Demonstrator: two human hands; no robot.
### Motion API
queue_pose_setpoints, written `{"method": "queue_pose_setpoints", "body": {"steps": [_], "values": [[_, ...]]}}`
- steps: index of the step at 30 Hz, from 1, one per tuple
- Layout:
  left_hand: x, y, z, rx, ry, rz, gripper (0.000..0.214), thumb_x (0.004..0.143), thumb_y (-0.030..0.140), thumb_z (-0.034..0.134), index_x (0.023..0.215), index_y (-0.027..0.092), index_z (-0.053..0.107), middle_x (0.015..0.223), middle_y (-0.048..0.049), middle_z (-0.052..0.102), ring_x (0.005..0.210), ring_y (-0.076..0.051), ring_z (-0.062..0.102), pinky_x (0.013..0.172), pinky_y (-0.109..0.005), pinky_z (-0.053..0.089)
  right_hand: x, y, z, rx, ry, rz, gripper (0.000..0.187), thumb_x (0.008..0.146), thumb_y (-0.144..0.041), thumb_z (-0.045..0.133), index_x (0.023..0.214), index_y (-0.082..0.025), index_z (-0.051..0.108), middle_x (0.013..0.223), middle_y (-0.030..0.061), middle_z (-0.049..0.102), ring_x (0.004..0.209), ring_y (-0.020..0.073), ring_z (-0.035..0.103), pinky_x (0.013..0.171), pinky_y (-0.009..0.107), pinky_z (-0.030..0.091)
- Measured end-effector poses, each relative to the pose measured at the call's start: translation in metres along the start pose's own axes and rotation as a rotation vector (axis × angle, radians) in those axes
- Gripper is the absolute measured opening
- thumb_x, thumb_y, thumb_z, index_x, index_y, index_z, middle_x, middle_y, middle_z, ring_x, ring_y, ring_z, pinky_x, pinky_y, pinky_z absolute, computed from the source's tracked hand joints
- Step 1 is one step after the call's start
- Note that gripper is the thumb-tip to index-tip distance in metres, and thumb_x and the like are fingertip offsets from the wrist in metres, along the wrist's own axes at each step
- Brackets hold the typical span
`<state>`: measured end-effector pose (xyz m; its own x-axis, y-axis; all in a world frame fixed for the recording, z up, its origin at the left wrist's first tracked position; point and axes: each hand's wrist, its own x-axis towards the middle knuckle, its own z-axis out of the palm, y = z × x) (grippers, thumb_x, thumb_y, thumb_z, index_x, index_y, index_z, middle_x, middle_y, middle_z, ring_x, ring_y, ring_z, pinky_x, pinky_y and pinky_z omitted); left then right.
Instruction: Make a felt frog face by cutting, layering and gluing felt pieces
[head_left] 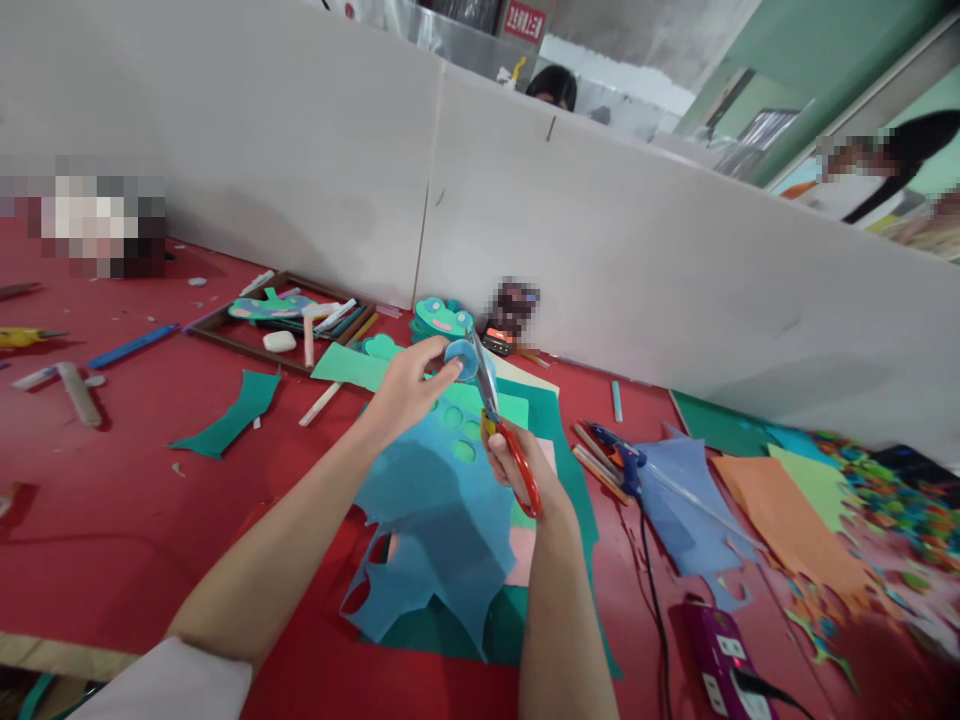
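My left hand [409, 385] pinches a small blue foam piece [460, 358] held up above the table. My right hand [517, 470] grips red-handled scissors [501, 430], whose blades point up and meet the blue piece. Under both hands lies a large blue foam sheet [435, 530] with cut holes, on top of green foam sheets [547, 420] and a pink one [525, 550].
A green frog cut-out [442, 318] and a wooden tray [225, 330] with sticks sit by the white partition [637, 260]. A blue glue gun [619, 455], its black cord, a purple power strip [724, 655], and orange, blue and green sheets lie to the right. Green scrap [229, 418] lies left.
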<state>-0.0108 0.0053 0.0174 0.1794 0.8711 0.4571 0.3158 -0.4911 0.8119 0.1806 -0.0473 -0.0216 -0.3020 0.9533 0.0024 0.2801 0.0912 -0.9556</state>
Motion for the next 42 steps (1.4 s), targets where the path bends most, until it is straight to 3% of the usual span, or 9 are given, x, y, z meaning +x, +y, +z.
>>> {"method": "queue_pose_setpoints", "body": {"steps": [9,16,42], "values": [[0.0004,-0.0007,-0.0007,0.048,-0.056,0.004,0.02,0.085,0.033,0.046,0.078,0.017,0.056,0.072,0.0007,0.054,0.068,-0.013,0.05,0.065,-0.024,0.04,-0.0008,-0.0007,-0.0022,-0.055,-0.067,-0.074,0.054,0.081,-0.073,0.037,0.084,-0.02,0.045,0.056,-0.0052,0.039,0.052,0.0112,0.035,0.05,0.026,0.03],[0.0008,0.0016,0.0004,0.046,-0.089,0.015,0.019,0.085,0.03,0.047,0.071,0.017,0.049,0.067,0.0026,0.052,0.065,-0.012,0.049,0.062,-0.022,0.039,-0.0004,-0.0007,-0.0023,-0.066,-0.053,-0.055,0.057,0.079,-0.077,0.034,0.08,-0.022,0.044,0.055,-0.0051,0.037,0.052,0.0118,0.033,0.05,0.027,0.028],[0.0012,0.0005,-0.0005,0.071,-0.094,0.016,0.022,0.085,0.032,0.046,0.068,0.018,0.043,0.064,0.0037,0.043,0.061,-0.011,0.042,0.058,-0.022,0.034,0.0005,0.0034,-0.0029,-0.022,0.005,0.008,0.051,0.077,-0.073,0.047,0.072,-0.022,0.043,0.05,-0.0065,0.034,0.046,0.009,0.029,0.043,0.024,0.025]]}}
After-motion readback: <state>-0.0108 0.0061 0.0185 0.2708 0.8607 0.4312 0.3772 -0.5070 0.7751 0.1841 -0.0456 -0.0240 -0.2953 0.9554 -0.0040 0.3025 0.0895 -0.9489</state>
